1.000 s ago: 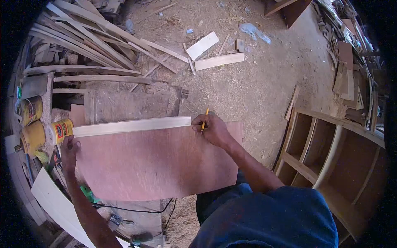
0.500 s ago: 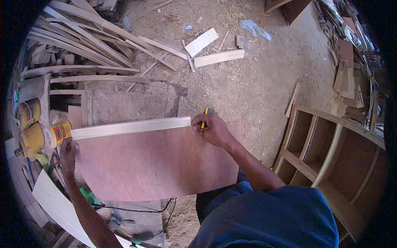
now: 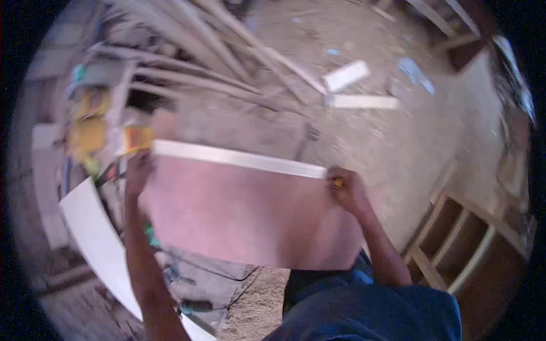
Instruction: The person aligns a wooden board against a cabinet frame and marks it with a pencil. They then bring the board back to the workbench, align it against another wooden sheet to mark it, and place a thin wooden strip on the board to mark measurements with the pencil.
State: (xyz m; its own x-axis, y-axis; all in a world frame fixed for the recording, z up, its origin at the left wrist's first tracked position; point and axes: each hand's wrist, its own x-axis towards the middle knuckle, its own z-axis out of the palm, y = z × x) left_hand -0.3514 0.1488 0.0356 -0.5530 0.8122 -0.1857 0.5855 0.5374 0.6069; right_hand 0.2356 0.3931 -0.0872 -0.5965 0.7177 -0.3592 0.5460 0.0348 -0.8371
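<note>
A pale wooden strip (image 3: 242,159) lies along the far edge of a reddish-brown plywood sheet (image 3: 250,219). My left hand (image 3: 138,169) is closed at the left end of the strip, by the sheet's corner; motion blurs its fingers. At the strip's right end, my right hand (image 3: 348,190) is closed around a yellow pencil (image 3: 338,182), its fingers against the strip. Most of the pencil is hidden in the hand. Below the strip, the sheet reaches back toward my body.
Yellow containers (image 3: 88,133) stand at the left, one beside my left hand. A white curved panel (image 3: 99,244) and a black cable (image 3: 227,277) lie lower left. Long timber pieces (image 3: 187,42) are piled beyond. A wooden cabinet frame (image 3: 455,244) stands at the right.
My view has turned, so the scene appears shifted right and the strip slopes down to the right. Both hands stay at the strip's ends; the pencil now shows less.
</note>
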